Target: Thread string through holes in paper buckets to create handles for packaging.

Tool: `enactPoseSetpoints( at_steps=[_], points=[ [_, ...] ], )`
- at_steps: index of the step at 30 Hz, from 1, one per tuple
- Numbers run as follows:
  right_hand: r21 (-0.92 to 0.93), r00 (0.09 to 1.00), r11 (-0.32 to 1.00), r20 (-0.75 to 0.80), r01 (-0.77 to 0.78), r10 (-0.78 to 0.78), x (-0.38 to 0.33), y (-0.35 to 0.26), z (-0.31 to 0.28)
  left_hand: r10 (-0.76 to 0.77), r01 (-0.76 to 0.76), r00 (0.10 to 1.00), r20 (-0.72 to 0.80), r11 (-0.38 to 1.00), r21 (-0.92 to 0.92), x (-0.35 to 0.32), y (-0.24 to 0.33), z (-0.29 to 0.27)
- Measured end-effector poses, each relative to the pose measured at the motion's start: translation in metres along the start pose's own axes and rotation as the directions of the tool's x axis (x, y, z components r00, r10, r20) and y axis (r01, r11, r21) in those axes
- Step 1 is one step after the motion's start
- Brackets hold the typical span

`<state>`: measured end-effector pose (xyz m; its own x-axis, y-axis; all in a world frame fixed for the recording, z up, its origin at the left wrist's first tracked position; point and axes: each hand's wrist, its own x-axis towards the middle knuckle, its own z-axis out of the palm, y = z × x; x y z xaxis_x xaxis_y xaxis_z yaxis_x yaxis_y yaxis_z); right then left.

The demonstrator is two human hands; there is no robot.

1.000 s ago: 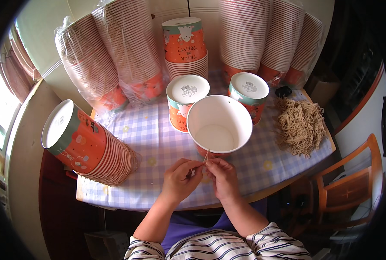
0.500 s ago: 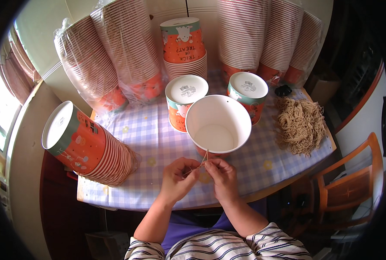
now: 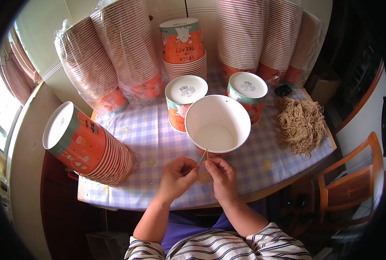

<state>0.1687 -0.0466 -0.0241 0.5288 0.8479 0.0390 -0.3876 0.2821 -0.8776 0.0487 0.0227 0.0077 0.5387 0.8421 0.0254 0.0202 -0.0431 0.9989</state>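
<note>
An orange paper bucket (image 3: 218, 123), white inside, stands mouth up at the middle of the table. A thin tan string (image 3: 204, 154) comes through a hole in its near rim and runs down to both hands. My left hand (image 3: 180, 175) pinches one strand between thumb and fingers, just short of the bucket. Close beside it, my right hand (image 3: 220, 175) pinches the string near the rim. A small dark hole shows in the far rim. Fingers hide the string's ends.
Behind stand two upturned buckets, a left one (image 3: 186, 90) and a right one (image 3: 248, 86). A nested bucket stack (image 3: 91, 145) leans at the left. Plastic-wrapped stacks (image 3: 240, 34) line the back. A heap of tan strings (image 3: 301, 125) lies right, near a wooden chair (image 3: 349, 177).
Between the hands the string's crossing has opened into separate strands. My left hand has shifted slightly; the bucket stays nearly in place.
</note>
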Motion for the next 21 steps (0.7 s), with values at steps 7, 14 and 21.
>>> enactPoseSetpoints(
  at_steps=[7, 14, 21],
  points=[
    [0.013, 1.000, 1.000, 0.008, -0.005, 0.004, 0.001, 0.000, -0.001, -0.139, 0.160, 0.983, 0.116, 0.966, -0.202, 0.005, -0.014, -0.014],
    [0.016, 1.000, 1.000, 0.008, -0.004, 0.004, 0.001, 0.000, -0.001, -0.146, 0.172, 0.983, 0.113, 0.945, -0.277, 0.003, -0.018, -0.014],
    [0.034, 0.987, 0.991, 0.099, -0.127, 0.123, -0.001, -0.007, 0.003, -0.059, 0.076, 0.995, 0.083, 0.973, -0.218, 0.003, -0.021, -0.011]
  ],
)
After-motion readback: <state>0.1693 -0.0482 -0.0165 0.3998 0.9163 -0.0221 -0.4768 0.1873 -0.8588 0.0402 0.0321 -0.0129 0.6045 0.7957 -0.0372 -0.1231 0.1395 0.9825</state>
